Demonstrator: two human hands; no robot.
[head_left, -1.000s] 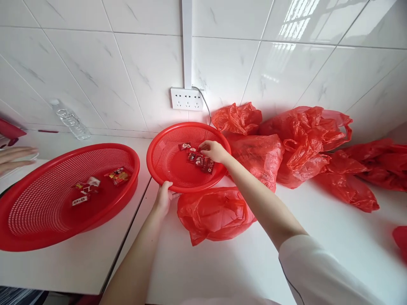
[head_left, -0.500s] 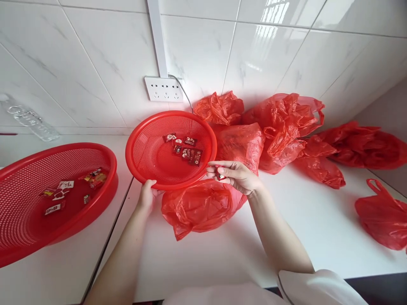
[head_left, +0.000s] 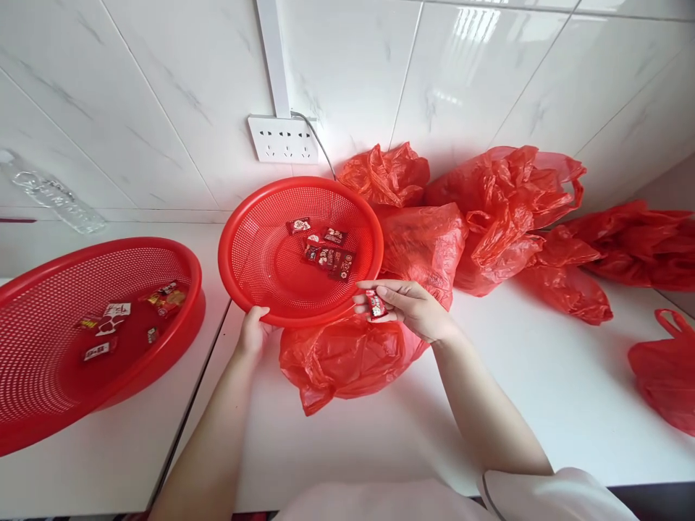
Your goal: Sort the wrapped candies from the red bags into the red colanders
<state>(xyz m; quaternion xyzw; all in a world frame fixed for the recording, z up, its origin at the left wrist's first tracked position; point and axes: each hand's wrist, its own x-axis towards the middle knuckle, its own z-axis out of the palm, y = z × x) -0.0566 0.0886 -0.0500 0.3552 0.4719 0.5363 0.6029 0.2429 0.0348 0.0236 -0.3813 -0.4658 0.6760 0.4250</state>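
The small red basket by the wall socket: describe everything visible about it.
The small red basket is round and shallow, apparently plastic, with perforated mesh walls and a solid rolled rim. It sits tilted toward the camera, its far side near the tiled wall, its near edge resting over a crumpled red plastic bag. The left hand grips its near rim. Several small red-wrapped candies lie clustered inside, right of centre. The right hand hovers just outside the rim, holding one candy.

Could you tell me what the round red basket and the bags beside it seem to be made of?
The round red basket looks like rigid moulded plastic: glossy rim, fine perforated mesh wall. The bags look like thin plastic film: translucent, crinkled and shiny. The left hand grips the basket's rim.
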